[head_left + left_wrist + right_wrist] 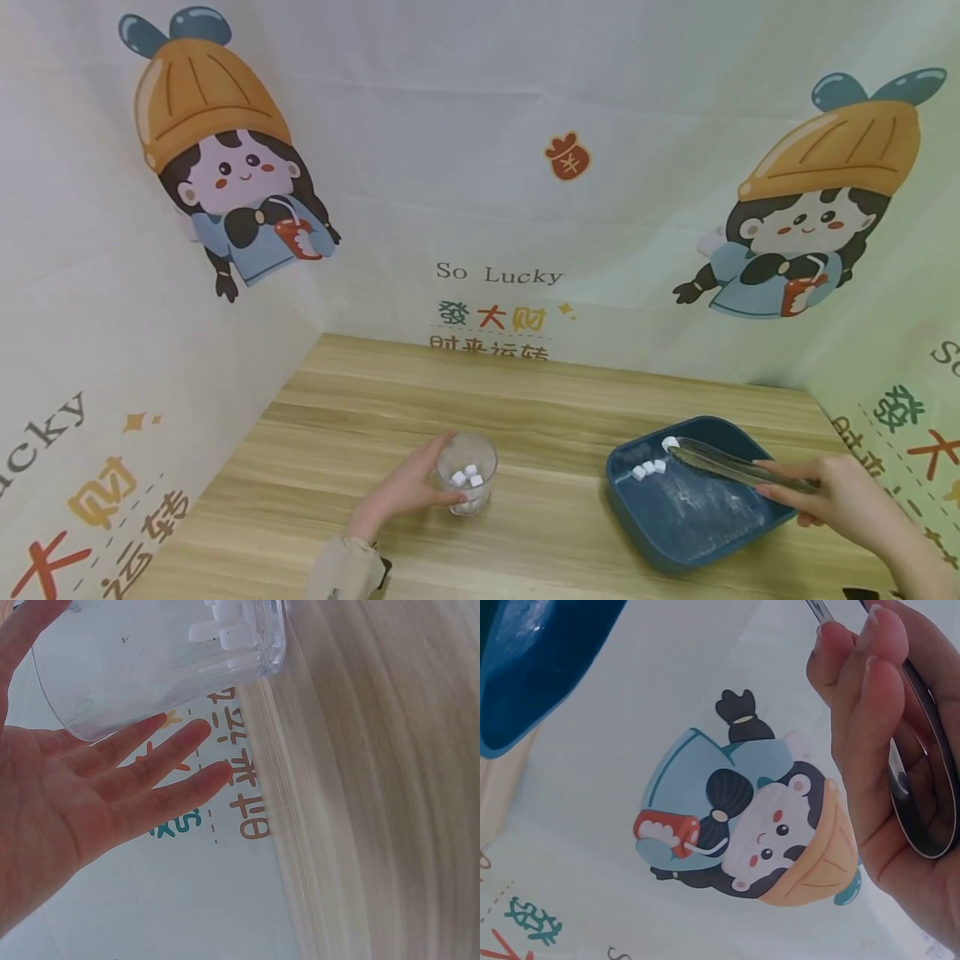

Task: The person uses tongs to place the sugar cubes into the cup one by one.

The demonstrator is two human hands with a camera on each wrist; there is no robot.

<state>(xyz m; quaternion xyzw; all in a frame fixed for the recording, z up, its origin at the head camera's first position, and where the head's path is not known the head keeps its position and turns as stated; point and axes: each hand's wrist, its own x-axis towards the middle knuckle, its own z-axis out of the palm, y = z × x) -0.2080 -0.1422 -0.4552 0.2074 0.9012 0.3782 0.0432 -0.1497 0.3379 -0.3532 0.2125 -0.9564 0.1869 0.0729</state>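
A clear glass (467, 467) stands on the table with several small white cubes (471, 477) inside. My left hand (408, 483) holds it from the left, thumb at the front; the left wrist view shows other fingers (154, 761) stretched along its far side. Metal tongs (738, 467) are gripped in my right hand (843, 500) over a dark blue tray (652, 533). At the tongs' tips is one white cube (670, 444); whether they pinch it I cannot tell. Three more cubes (648, 469) lie in a row nearby. The right wrist view shows the bent end of the tongs (922, 840).
The wooden table (551, 500) has striped grain. Pale printed sheets (480, 192) with cartoon figures and lettering rise as walls at the back, left and right. White powder (697, 508) marks the tray's floor.
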